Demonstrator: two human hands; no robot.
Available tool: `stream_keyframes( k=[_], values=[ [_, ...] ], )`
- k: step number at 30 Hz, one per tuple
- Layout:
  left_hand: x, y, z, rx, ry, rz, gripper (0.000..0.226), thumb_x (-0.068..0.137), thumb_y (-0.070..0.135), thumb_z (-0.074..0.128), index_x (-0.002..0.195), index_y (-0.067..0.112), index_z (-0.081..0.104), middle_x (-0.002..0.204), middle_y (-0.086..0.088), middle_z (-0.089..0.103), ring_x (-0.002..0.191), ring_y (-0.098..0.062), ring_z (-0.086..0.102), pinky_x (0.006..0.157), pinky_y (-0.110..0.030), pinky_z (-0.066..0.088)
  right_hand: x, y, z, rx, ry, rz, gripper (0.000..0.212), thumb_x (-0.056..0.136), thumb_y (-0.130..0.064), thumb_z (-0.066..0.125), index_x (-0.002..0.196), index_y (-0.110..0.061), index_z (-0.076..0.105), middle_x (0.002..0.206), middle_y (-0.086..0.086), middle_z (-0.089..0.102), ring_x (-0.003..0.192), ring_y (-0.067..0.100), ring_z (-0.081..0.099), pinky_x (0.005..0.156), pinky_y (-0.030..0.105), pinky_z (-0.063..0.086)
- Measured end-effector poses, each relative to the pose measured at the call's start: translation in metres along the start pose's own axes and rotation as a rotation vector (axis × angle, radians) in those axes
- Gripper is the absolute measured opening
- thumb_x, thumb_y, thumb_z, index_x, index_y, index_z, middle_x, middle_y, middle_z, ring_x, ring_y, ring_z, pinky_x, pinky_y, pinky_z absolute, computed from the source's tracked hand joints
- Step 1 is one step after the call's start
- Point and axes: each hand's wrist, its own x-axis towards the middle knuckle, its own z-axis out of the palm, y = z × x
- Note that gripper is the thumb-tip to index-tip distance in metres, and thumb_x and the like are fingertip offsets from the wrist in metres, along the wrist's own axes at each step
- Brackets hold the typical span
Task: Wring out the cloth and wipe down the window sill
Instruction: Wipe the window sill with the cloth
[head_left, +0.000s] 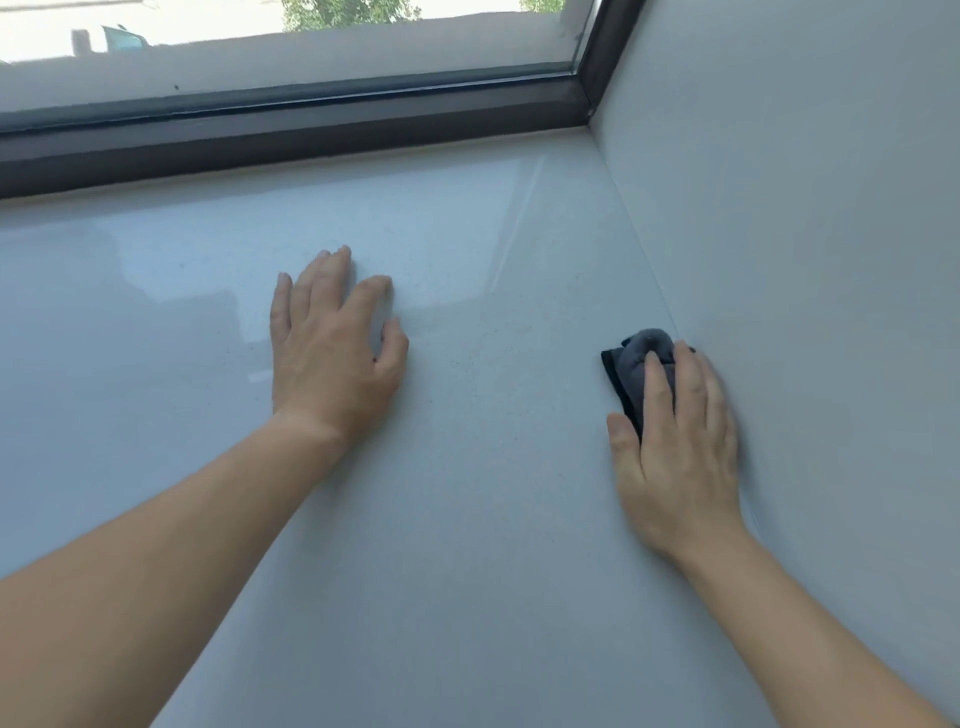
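Observation:
A glossy white window sill (467, 493) fills most of the view. A small dark grey cloth (631, 364) lies bunched on the sill, right against the side wall. My right hand (675, 447) presses flat on the cloth with straight fingers and covers most of it. My left hand (332, 348) rests flat on the bare sill near the middle, fingers spread, holding nothing. Fine dark specks dot the sill between the two hands.
A dark window frame (291, 130) runs along the sill's far edge, with glass (291, 57) above it. A plain pale wall (805, 234) rises on the right and meets the sill in a diagonal seam.

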Motion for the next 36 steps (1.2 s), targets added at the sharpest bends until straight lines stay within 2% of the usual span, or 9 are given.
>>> stream_keyframes(
  k=[2, 4, 8, 11, 14, 18, 24, 32, 36],
  values=[
    [-0.008, 0.005, -0.004, -0.032, 0.033, 0.016, 0.035, 0.09, 0.034, 0.043, 0.115, 0.019, 0.063, 0.14, -0.007, 0.048, 0.141, -0.027, 0.032, 0.123, -0.046, 0.003, 0.006, -0.004, 0.0, 0.009, 0.021, 0.016, 0.069, 0.096, -0.051, 0.023, 0.153, -0.011, 0.025, 0.163, 0.013, 0.016, 0.151, 0.031, 0.011, 0.119, 0.051, 0.018],
    [-0.023, 0.015, -0.007, -0.038, 0.022, 0.039, 0.036, 0.089, 0.031, 0.047, 0.116, 0.016, 0.066, 0.139, -0.009, 0.05, 0.14, -0.029, 0.036, 0.123, -0.048, 0.004, 0.03, -0.013, 0.0, 0.02, 0.033, -0.006, 0.07, 0.096, -0.053, 0.022, 0.154, -0.013, 0.022, 0.164, 0.013, 0.015, 0.15, 0.032, 0.01, 0.119, 0.05, 0.015],
    [-0.076, 0.043, -0.003, -0.021, -0.089, 0.061, 0.043, 0.086, 0.033, 0.048, 0.124, 0.017, 0.062, 0.15, -0.014, 0.042, 0.146, -0.031, 0.028, 0.122, -0.052, 0.004, 0.12, -0.047, -0.002, 0.06, 0.028, -0.095, 0.065, 0.099, -0.053, 0.027, 0.156, -0.021, 0.02, 0.165, 0.008, 0.011, 0.151, 0.03, 0.006, 0.121, 0.048, 0.01],
    [-0.11, 0.057, 0.007, 0.024, -0.141, 0.031, 0.054, 0.089, 0.04, 0.04, 0.138, 0.022, 0.05, 0.161, -0.013, 0.025, 0.152, -0.027, 0.011, 0.122, -0.051, -0.002, 0.147, -0.067, -0.001, 0.105, 0.029, -0.124, 0.062, 0.099, -0.052, 0.029, 0.155, -0.024, 0.025, 0.165, 0.004, 0.013, 0.151, 0.027, 0.007, 0.122, 0.046, 0.011],
    [-0.131, 0.064, 0.013, 0.088, -0.172, -0.007, 0.067, 0.091, 0.045, 0.032, 0.153, 0.023, 0.029, 0.166, -0.012, 0.004, 0.153, -0.023, -0.009, 0.121, -0.049, -0.01, 0.093, -0.053, 0.002, 0.096, 0.038, -0.24, 0.06, 0.098, -0.047, 0.035, 0.152, -0.021, 0.032, 0.162, 0.006, 0.021, 0.15, 0.028, 0.015, 0.12, 0.047, 0.018],
    [-0.138, 0.069, 0.014, 0.122, -0.184, -0.023, 0.069, 0.092, 0.046, 0.033, 0.155, 0.02, 0.026, 0.166, -0.013, 0.002, 0.153, -0.023, -0.009, 0.122, -0.048, -0.009, -0.005, -0.017, 0.006, 0.09, 0.016, -0.314, 0.058, 0.097, -0.044, 0.036, 0.149, -0.018, 0.037, 0.16, 0.008, 0.027, 0.149, 0.029, 0.021, 0.118, 0.048, 0.025],
    [-0.144, 0.072, 0.013, 0.159, -0.178, -0.044, 0.066, 0.091, 0.045, 0.033, 0.152, 0.02, 0.031, 0.166, -0.013, 0.006, 0.153, -0.024, -0.007, 0.121, -0.047, -0.012, 0.028, -0.012, -0.004, 0.008, 0.029, -0.044, 0.065, 0.101, -0.047, 0.028, 0.154, -0.01, 0.025, 0.163, 0.015, 0.017, 0.15, 0.033, 0.013, 0.122, 0.047, 0.014],
    [-0.189, 0.09, 0.018, 0.148, -0.191, -0.044, 0.063, 0.095, 0.044, 0.028, 0.154, 0.023, 0.028, 0.166, -0.011, 0.005, 0.153, -0.022, -0.009, 0.121, -0.048, -0.01, -0.063, 0.013, 0.0, -0.043, -0.024, -0.284, 0.071, 0.098, -0.049, 0.028, 0.152, -0.003, 0.03, 0.162, 0.019, 0.021, 0.15, 0.033, 0.014, 0.123, 0.044, 0.007],
    [-0.197, 0.086, 0.021, 0.186, -0.21, -0.03, 0.065, 0.096, 0.049, 0.021, 0.157, 0.027, 0.017, 0.167, -0.006, -0.004, 0.151, -0.018, -0.018, 0.121, -0.047, -0.011, -0.022, 0.011, -0.005, -0.045, -0.015, -0.108, 0.075, 0.099, -0.052, 0.023, 0.154, -0.001, 0.022, 0.163, 0.021, 0.015, 0.151, 0.036, 0.011, 0.124, 0.047, 0.008]
  ],
)
